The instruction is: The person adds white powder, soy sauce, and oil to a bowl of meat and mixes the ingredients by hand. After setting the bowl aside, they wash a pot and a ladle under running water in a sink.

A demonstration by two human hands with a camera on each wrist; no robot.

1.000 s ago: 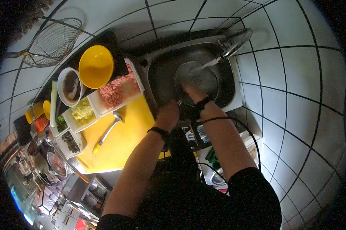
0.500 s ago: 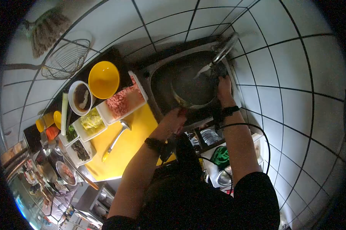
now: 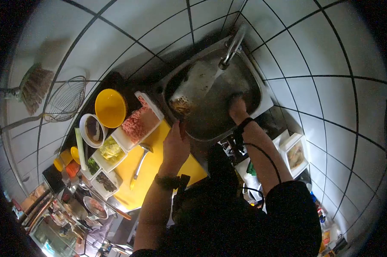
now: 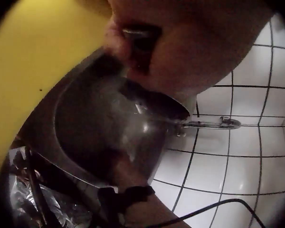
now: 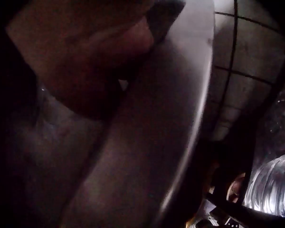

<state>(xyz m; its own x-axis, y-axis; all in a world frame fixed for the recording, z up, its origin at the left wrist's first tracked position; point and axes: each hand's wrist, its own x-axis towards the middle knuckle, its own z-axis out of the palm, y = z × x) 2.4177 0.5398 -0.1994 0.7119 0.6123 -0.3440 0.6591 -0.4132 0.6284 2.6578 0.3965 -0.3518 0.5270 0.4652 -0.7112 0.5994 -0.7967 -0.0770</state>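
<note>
A pan (image 3: 195, 88) stands tilted in the left part of the metal sink (image 3: 265, 103), brown residue near its lower edge. My left hand (image 3: 175, 147) grips its handle at the sink's near left edge; the left wrist view shows the left hand (image 4: 180, 52) with curled fingers around the handle. Water runs from the faucet (image 3: 233, 49) onto the pan. Inside the sink's right side is my right hand (image 3: 238, 110), apart from the pan. The right wrist view shows the right hand (image 5: 95, 52) dimly beside the sink rim (image 5: 180, 137); whether it holds anything is unclear.
Left of the sink, a yellow board (image 3: 157, 165) bears a ladle (image 3: 138, 169). Behind it stand a tray of minced meat (image 3: 134, 126), a yellow bowl (image 3: 110, 108) and a cup of dark liquid (image 3: 93, 130). A whisk-like strainer (image 3: 67, 100) hangs on the tiled wall.
The pan has moved left and tilted up, with my left hand on its handle. My right hand has gone from the pan to the sink's right side, then lower. The head view has turned.
</note>
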